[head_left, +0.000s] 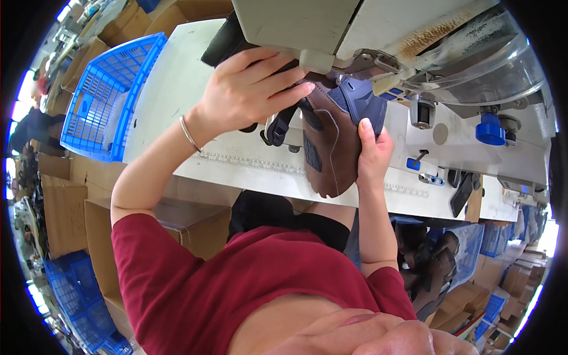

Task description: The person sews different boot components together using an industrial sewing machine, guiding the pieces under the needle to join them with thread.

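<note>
A brown leather shoe upper [331,151] with blue and dark panels is held up against the underside of a grey-white sewing machine head [331,29]. My left hand [251,89], with a thin bracelet at the wrist, lies over the upper's left side, fingers curled onto it just below the machine's metal foot [370,62]. A black strap [278,127] hangs from under this hand. On the right edge of the brown panel, my right hand [373,154] pinches the leather, thumb pointing up along the blue part.
A blue plastic basket [109,94] stands on the white worktable [171,89] at the left. Cardboard boxes [65,213] and blue crates [71,296] sit below left. A blue knob [490,130] is on the machine; a bin of dark shoe parts [435,266] sits lower right.
</note>
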`<state>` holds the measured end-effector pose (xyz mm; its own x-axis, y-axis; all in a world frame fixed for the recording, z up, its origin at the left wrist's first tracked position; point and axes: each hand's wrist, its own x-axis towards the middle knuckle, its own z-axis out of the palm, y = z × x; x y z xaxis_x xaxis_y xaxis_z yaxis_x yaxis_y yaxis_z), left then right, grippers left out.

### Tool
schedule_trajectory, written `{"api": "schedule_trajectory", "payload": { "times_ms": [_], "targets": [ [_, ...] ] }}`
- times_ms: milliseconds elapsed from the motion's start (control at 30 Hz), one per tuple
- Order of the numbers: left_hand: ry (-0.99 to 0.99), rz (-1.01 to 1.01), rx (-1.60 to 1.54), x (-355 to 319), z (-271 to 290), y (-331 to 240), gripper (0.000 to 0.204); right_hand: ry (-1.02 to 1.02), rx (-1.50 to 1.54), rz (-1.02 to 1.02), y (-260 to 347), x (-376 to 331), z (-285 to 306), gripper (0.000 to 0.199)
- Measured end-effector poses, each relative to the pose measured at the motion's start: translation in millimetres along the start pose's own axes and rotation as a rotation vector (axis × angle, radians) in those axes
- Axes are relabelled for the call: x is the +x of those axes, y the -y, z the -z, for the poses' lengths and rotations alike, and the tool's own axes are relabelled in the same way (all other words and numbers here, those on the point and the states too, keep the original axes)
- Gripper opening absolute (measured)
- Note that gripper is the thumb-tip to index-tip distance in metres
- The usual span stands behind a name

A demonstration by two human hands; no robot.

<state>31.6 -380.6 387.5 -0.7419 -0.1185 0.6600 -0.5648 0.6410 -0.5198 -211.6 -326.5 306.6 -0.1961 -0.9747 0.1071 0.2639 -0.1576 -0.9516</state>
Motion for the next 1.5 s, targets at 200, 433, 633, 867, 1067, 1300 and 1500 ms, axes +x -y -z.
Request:
{"api": "schedule_trajectory", "payload": {
  "times_ms": [200,433,633,867,1067,1300,1500],
  "targets": [
    [0.061,0.062,-0.294,-8.3,-14.5,24.6,0.031,-0.085,-0.025,0.091,-10.8,-17.6,-27.8,0.021],
    [0.155,0.201,-0.272,-3.5,-15.4,17.8,0.028,0.005,-0.312,0.207,-20.9,-33.9,-20.1,0.030],
    [0.328,0.610,-0.741,-23.1,18.3,-121.3,0.081,-0.334,-0.817,0.996,-1.2,2.9,1.3,0.017],
    [-0.021,0.622,-0.407,-26.7,1.5,-138.0,0.040,0.036,-1.074,1.065,21.5,35.9,8.0,0.044],
    [0.030,0.636,-0.421,-31.1,3.6,-140.8,0.038,0.051,-1.130,1.115,22.1,41.3,10.7,0.044],
    [-0.028,0.663,-0.402,-19.5,5.6,-139.6,0.039,0.084,-1.192,1.184,24.8,47.6,17.9,0.045],
    [-0.015,0.675,-0.394,-16.0,5.4,-139.4,0.040,0.105,-1.225,1.202,26.1,54.4,22.1,0.047]
  ]
}}
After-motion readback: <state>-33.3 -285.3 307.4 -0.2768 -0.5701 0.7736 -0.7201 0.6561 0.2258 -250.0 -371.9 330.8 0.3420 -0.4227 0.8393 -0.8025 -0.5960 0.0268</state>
